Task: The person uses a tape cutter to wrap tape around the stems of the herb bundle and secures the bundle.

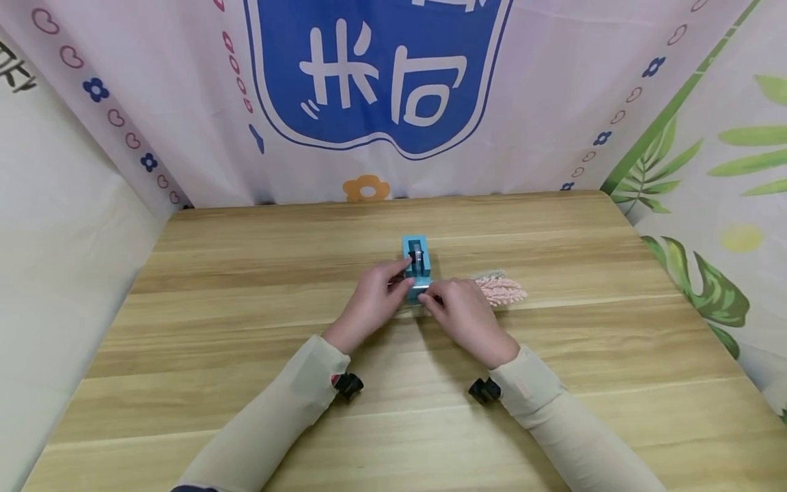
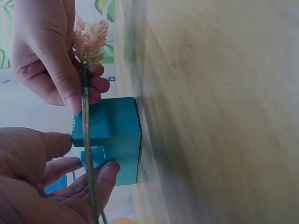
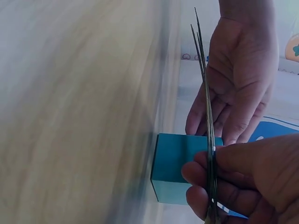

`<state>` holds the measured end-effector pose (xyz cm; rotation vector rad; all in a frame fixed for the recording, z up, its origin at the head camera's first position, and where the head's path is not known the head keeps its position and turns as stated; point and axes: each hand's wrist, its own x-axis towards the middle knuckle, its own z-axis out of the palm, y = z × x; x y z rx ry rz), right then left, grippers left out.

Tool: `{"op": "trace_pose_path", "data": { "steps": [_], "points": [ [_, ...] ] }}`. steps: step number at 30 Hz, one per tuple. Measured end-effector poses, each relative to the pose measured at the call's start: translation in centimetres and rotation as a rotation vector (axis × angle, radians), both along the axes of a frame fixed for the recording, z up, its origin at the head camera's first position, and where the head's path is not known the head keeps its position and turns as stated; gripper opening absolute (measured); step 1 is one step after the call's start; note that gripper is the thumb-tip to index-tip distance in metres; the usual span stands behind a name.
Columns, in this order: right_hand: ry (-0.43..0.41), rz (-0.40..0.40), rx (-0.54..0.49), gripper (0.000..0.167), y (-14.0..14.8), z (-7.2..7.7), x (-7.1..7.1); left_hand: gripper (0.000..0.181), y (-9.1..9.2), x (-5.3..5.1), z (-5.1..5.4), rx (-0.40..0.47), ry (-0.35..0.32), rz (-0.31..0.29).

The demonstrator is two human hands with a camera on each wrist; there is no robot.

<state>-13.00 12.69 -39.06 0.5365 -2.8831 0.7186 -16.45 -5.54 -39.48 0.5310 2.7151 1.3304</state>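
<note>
A blue-teal tape dispenser stands on the table with a roll of clear tape in its top slot. My left hand grips it from the left, thumb and fingers against its sides. Pinched in the curled fingers of my right hand is a bunch of artificial flowers with fluffy pink heads. Its thin stems cross in front of the dispenser's near face and run leftward past it. The right fingertips are close to the dispenser's cutting edge; whether they also hold tape cannot be told.
The wooden table reaches back to a printed cloth hanging behind it. Another cloth with green leaves hangs on the right. Small black wrist cameras are strapped to both sleeves.
</note>
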Motion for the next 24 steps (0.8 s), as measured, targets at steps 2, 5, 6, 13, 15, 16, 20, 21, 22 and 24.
{"op": "trace_pose_path", "data": {
  "steps": [2, 5, 6, 13, 15, 16, 20, 21, 22, 24],
  "points": [
    [0.012, -0.004, 0.002, 0.032, 0.0, 0.1, 0.1, 0.043, -0.2, 0.1, -0.1, 0.037, -0.013, 0.004],
    [0.025, -0.010, 0.005, 0.031, 0.0, 0.2, 0.2, 0.040, -0.5, 0.4, -0.2, 0.087, -0.038, 0.021],
    [0.029, -0.011, 0.008, 0.031, -0.1, 0.2, 0.3, 0.038, -0.6, 0.5, -0.2, 0.097, -0.043, 0.028],
    [0.059, -0.024, 0.011, 0.030, -0.3, 0.5, 0.6, 0.023, -1.6, 1.3, 0.1, 0.066, -0.006, 0.055],
    [0.061, -0.026, 0.007, 0.028, -0.4, 0.5, 0.7, 0.018, -1.7, 1.5, 0.2, 0.030, 0.023, 0.037],
    [0.059, -0.027, 0.004, 0.027, -0.4, 0.5, 0.7, 0.016, -1.8, 1.6, 0.3, 0.012, 0.037, 0.022],
    [0.041, -0.032, -0.001, 0.026, -0.5, 0.7, 0.8, 0.016, -1.8, 2.0, 0.5, -0.058, 0.019, -0.050],
    [0.037, -0.034, -0.002, 0.026, -0.6, 0.7, 0.9, 0.017, -1.8, 2.1, 0.6, -0.072, 0.003, -0.072],
    [0.036, -0.036, -0.002, 0.027, -0.6, 0.7, 0.9, 0.017, -1.8, 2.2, 0.7, -0.083, -0.012, -0.093],
    [0.040, -0.038, 0.003, 0.027, -0.7, 0.8, 1.0, 0.017, -1.8, 2.3, 0.8, -0.107, -0.023, -0.129]
  ]
}}
